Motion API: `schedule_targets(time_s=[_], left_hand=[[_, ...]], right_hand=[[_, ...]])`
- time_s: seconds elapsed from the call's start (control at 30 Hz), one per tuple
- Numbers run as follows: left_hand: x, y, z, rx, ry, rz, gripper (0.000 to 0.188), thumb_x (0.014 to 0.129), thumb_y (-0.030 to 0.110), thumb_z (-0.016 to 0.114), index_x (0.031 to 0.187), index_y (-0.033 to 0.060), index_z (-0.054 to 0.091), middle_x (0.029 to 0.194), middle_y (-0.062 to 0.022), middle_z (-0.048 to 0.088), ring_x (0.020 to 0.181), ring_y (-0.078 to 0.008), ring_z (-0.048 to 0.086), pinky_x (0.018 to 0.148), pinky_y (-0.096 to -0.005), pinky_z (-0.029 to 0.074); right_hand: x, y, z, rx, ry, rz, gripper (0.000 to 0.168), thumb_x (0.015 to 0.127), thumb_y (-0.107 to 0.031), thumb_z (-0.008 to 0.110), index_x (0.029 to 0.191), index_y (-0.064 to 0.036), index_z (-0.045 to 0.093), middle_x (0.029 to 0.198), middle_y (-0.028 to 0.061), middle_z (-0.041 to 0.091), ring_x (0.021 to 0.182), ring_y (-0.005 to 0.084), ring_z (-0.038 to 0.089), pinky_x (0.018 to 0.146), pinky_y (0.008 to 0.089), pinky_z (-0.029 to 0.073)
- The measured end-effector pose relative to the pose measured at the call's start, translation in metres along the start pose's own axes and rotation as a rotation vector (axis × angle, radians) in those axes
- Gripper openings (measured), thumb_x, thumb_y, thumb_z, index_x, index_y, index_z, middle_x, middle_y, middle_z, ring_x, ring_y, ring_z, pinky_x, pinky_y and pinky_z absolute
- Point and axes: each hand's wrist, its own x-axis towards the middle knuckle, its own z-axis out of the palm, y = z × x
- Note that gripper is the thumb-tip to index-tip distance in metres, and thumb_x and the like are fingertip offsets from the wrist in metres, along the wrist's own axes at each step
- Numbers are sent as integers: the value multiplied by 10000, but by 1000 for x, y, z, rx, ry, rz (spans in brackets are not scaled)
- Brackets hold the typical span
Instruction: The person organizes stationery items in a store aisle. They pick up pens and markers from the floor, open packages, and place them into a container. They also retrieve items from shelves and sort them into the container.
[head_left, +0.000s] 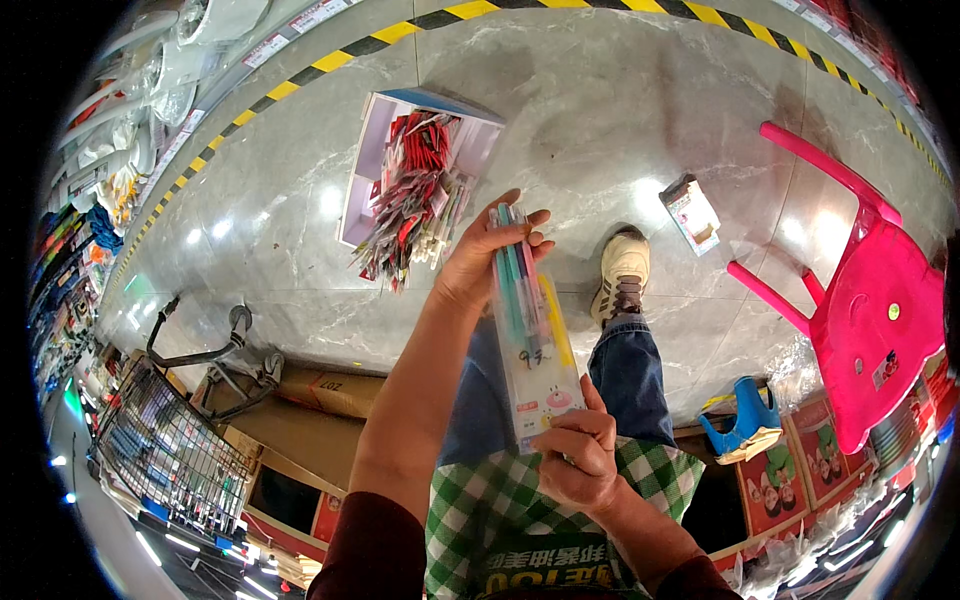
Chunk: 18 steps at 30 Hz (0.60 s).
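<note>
A clear plastic pen pouch (534, 367) with cartoon prints and handwriting on it is held up over my lap. Several slim pens (513, 259), teal, dark and pink, stand at its far end. My left hand (487, 244) is closed around those pens near their tops. My right hand (581, 450) pinches the pouch's near end between thumb and fingers. A yellow strip (556, 319) shows along the pouch's right side. Whether the pens sit wholly inside the pouch is hard to tell. Beyond my left hand, a lilac box (360, 176) on the floor holds many thin packets (412, 187).
A pink plastic chair (877, 300) is at right, above a blue stool-like object (742, 420). A small open carton (691, 214) lies on the tiled floor (570, 150). At left are a wire cart (176, 442) and cardboard boxes (330, 390). Stocked shelves (142, 97) line the far left.
</note>
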Motion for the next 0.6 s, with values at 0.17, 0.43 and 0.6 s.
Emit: schedule_targets(time_s=[0.17, 0.43, 0.6], left_hand=[[-4, 2, -4, 142, 39, -31, 613, 751, -8, 647, 1284, 10, 345, 900, -145, 601, 890, -231, 632, 858, -400, 521], [-5, 15, -2, 536, 138, -78, 494, 779, 10, 628, 1202, -23, 374, 877, -129, 575, 849, -294, 660, 793, -395, 543], [29, 21, -19, 453, 344, -31, 312, 770, -29, 597, 1028, -12, 422, 832, -122, 525, 725, -287, 647, 638, -379, 572]], right_hand=[[1, 7, 4, -23, -4, -12, 263, 388, -38, 625, 633, -73, 536, 908, 57, 588, 880, 265, 547, 1006, 624, 304], [16, 22, 19, -35, 23, 61, 299, 474, 48, 685, 631, -76, 463, 859, 25, 570, 847, 241, 524, 1013, 572, 348], [22, 27, 19, -36, 67, 79, 321, 495, 97, 657, 623, -59, 408, 871, 35, 563, 842, 240, 517, 1000, 577, 361]])
